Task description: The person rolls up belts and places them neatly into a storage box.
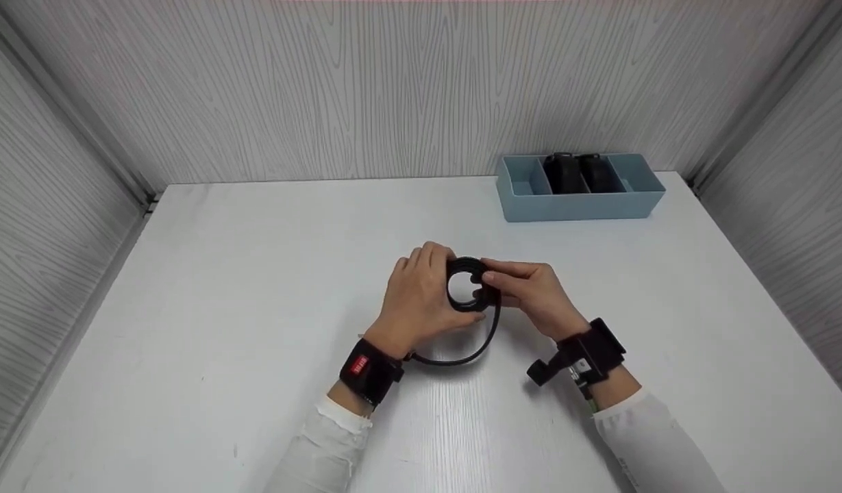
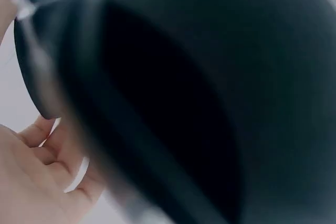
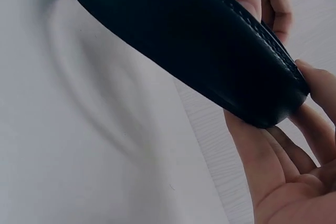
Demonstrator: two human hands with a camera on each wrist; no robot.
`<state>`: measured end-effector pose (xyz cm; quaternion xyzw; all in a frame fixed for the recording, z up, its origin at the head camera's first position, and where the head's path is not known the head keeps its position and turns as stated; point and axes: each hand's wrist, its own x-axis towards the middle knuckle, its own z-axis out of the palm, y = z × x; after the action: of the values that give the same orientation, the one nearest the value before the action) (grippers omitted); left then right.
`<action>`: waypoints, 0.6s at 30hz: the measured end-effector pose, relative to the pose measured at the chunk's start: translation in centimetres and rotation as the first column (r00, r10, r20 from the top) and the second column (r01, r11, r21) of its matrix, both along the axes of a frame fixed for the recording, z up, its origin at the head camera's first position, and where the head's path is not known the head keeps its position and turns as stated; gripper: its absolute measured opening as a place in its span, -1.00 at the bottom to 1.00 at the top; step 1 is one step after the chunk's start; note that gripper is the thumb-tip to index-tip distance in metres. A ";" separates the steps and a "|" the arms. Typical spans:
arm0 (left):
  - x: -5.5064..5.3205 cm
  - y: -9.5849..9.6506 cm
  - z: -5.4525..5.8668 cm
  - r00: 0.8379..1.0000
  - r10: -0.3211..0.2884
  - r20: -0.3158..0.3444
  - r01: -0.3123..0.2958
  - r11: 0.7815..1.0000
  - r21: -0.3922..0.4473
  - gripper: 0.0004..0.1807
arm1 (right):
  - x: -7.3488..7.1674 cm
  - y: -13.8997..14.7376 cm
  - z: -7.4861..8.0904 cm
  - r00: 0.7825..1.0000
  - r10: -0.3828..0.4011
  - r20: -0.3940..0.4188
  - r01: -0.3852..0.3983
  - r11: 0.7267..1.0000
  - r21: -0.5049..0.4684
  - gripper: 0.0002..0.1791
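Observation:
A black leather belt (image 1: 466, 261) is wound into a small coil above the table, its round opening facing up. My left hand (image 1: 415, 294) holds the coil from the left side, fingers behind and thumb in front. On the right side, my right hand (image 1: 534, 291) pinches the coil between thumb and fingers. A loose length of the belt hangs in a curve below the coil and runs toward the left wrist. Stitching shows along the edge of the belt (image 3: 194, 45) in the right wrist view. In the left wrist view the belt (image 2: 283, 77) is blurred and fills most of the frame.
At the back right stands a blue divided box (image 1: 578, 207). Two black rounded items (image 1: 564, 174), which look like rolled belts, sit upright in its middle compartments. Wood-grain panels enclose the white table (image 1: 256, 274) at the back and both sides.

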<state>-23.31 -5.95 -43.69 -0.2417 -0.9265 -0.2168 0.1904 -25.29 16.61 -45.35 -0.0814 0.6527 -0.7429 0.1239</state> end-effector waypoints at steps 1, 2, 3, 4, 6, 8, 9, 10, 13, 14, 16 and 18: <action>0.0 0.0 0.1 1.000 -0.018 0.018 0.018 1.000 0.003 -0.02 | 0.0 0.2 0.1 1.000 0.005 -0.002 -0.005 1.000 0.008 -0.57; 0.0 -0.1 0.1 0.999 -0.039 0.034 0.039 0.999 0.008 -0.02 | -0.1 0.4 0.1 1.000 0.008 -0.001 -0.008 1.000 0.015 -0.57; 0.0 -0.2 0.2 0.997 -0.065 0.052 0.064 0.998 0.019 -0.02 | -0.2 0.6 0.2 1.000 0.010 0.000 -0.010 1.000 0.022 -0.58; 0.0 -0.2 0.3 0.993 -0.094 0.066 0.092 0.995 0.031 -0.02 | -0.2 0.8 0.3 1.000 0.014 0.001 -0.015 0.999 0.033 -0.58; 0.0 -0.4 0.4 0.984 -0.157 0.089 0.153 0.987 0.050 -0.04 | -0.3 1.2 0.5 1.000 0.029 0.008 -0.030 0.998 0.063 -0.58; 0.0 -0.5 0.4 0.971 -0.218 0.103 0.211 0.975 0.069 -0.06 | -0.4 1.6 0.6 0.999 0.049 0.019 -0.050 0.995 0.090 -0.58; 0.0 -0.6 0.3 0.965 -0.238 0.108 0.231 0.970 0.076 -0.07 | -0.5 1.7 0.7 0.998 0.061 0.023 -0.063 0.993 0.104 -0.58; 0.0 -0.6 0.3 0.962 -0.252 0.107 0.245 0.967 0.076 -0.08 | -0.5 1.8 0.8 0.997 0.072 0.028 -0.075 0.990 0.117 -0.57; -0.1 -0.6 0.2 0.965 -0.246 0.093 0.241 0.968 0.062 -0.11 | -0.5 1.7 0.9 0.996 0.087 0.035 -0.091 0.986 0.137 -0.55; -0.1 -0.5 0.1 0.969 -0.232 0.086 0.228 0.972 0.054 -0.11 | -0.5 1.6 0.9 0.996 0.082 0.034 -0.086 0.987 0.137 -0.55; -0.1 -0.5 0.1 0.978 -0.198 0.069 0.196 0.980 0.036 -0.11 | -0.4 1.3 0.8 0.998 0.062 0.031 -0.066 0.990 0.125 -0.55; -0.1 -0.4 0.1 0.986 -0.163 0.045 0.162 0.987 0.019 -0.11 | -0.3 1.0 0.6 0.999 0.035 0.026 -0.037 0.994 0.101 -0.57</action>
<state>-23.42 -6.32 -43.63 -0.3098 -0.9062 -0.2440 0.1524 -25.56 17.57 -44.74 -0.0778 0.6864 -0.7075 0.1492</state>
